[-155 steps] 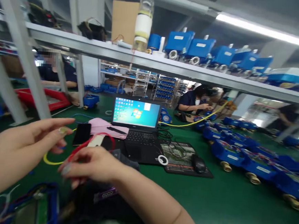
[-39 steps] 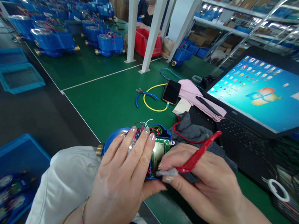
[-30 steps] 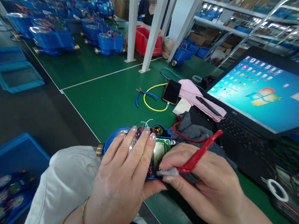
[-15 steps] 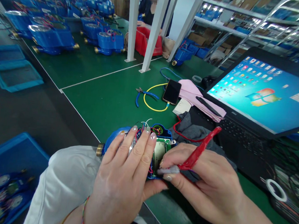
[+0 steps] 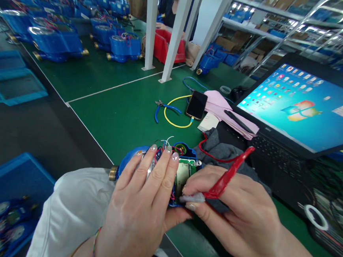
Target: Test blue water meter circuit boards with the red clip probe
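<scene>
A blue water meter [image 5: 129, 157] with a brass threaded end [image 5: 113, 173] lies at the table's near edge. Its casing is uncovered, showing a green circuit board with a pale display [image 5: 182, 174] and thin red, white and black wires. My left hand [image 5: 147, 194] lies across the meter, fingers stretched over its round part and thumb along the near side, gripping it. Between thumb and fingertips, my right hand [image 5: 238, 217] pinches a slim tool [image 5: 222, 184] with a greyish-white front and a red wrapped tail. Its tip meets the board's near right corner; exact contact is hidden.
Blue-handled cutters [image 5: 159, 108], a phone [image 5: 196, 105] on a yellow cable and pink cloth [image 5: 215, 101] lie beyond the meter. A laptop [image 5: 306, 111] stands right, beside grey cloth [image 5: 217, 146]. A blue crate [image 5: 27, 164] holds meters at lower left. White posts [image 5: 175, 37] and a person are behind.
The view has shifted very slightly. Both hands, the meter and the red-tailed tool keep nearly the same places; the tool's tip has moved only a little.
</scene>
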Demonstrator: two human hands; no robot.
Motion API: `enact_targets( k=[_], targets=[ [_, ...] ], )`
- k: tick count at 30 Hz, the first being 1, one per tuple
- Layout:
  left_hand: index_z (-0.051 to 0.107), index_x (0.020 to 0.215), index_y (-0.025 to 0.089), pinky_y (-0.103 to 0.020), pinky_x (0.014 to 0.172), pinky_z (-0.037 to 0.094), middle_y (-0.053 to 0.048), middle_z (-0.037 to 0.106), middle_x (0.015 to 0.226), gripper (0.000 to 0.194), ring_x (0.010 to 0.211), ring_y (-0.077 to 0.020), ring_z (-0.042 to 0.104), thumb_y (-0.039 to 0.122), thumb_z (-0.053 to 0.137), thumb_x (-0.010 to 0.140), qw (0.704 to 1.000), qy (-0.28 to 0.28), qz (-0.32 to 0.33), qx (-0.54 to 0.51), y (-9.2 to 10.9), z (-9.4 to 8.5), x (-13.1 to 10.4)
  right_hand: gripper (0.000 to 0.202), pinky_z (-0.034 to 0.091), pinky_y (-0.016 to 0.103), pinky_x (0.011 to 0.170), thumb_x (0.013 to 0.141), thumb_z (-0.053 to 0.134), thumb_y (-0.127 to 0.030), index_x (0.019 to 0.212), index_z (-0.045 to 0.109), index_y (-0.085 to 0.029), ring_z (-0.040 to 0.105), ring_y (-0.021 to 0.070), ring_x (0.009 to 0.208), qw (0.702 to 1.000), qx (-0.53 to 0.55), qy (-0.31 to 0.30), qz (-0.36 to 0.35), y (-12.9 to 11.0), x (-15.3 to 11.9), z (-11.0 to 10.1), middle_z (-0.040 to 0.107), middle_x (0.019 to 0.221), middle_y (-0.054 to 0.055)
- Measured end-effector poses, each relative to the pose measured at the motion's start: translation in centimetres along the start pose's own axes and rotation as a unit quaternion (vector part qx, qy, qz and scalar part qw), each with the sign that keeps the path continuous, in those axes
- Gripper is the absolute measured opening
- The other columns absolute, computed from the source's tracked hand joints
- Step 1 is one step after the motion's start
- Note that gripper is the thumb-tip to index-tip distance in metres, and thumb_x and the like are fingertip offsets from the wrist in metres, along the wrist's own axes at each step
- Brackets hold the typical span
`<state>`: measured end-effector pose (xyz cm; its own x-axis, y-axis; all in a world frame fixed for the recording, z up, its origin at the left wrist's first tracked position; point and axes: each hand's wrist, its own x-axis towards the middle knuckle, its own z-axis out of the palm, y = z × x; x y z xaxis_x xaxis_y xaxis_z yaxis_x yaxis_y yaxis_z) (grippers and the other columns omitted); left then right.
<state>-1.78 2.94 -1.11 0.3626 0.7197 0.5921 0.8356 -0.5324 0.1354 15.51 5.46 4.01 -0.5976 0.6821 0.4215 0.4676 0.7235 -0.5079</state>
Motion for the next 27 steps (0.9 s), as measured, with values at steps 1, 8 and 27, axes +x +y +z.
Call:
enact_targets(
  k=[1,8,27],
  targets=[
    [0.052,0.124,0.006,-0.044,0.103,0.031,-0.01,0.054,0.13,0.059,0.12,-0.0315,0.048,0.052,0.042,0.089,1.0,-0.001,-0.001,0.0,0.01,-0.01,0.02,0.013,0.052,0.022,0.073,0.081,0.058,-0.011,0.092,0.059,-0.016,0.065,0.012,0.078,1.0,0.002,-0.004,-0.001,0.0,-0.06,-0.05,0.068,0.081,0.002],
    [0.052,0.124,0.006,-0.044,0.103,0.031,-0.009,0.053,0.131,0.057,0.121,-0.031,0.047,0.051,0.043,0.089,1.0,0.0,-0.002,0.0,0.01,-0.04,-0.08,0.011,0.051,0.021,0.074,0.082,0.057,-0.012,0.092,0.058,-0.016,0.064,0.0112,0.078,1.0,0.008,-0.016,0.002,0.02,-0.12,-0.14,0.068,0.083,0.002],
    [0.053,0.123,0.007,-0.044,0.102,0.033,-0.008,0.054,0.13,0.051,0.12,-0.0302,0.049,0.046,0.042,0.091,1.0,0.003,-0.005,0.005,0.06,-0.01,0.11,0.01,0.05,0.019,0.078,0.081,0.057,-0.01,0.091,0.061,-0.011,0.063,0.01,0.083,0.999,-0.015,0.008,-0.029,0.17,-0.15,0.19,0.068,0.082,0.003]
  ],
)
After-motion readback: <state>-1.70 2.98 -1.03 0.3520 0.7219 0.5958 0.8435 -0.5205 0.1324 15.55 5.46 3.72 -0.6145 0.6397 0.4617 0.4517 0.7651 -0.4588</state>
